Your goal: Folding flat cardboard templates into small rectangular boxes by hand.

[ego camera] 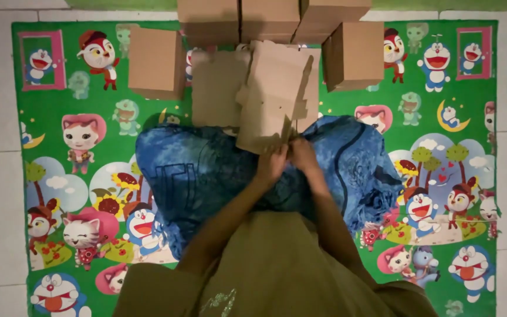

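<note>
Flat brown die-cut cardboard blank (274, 94) pinched at near bottom edge by both hands.
Left hand (272, 164) and right hand (304, 155) side by side, equally near, fingers closed on blank; long axis away from body, over blue patterned cloth (200, 170), toward folded brown cardboard boxes (353, 56).

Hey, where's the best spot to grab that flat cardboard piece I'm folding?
Probably by its near bottom edge, coming from below, where the left hand and right hand already pinch the flat cardboard piece. It stands tilted over the blue cloth, leaving that edge free.
</note>
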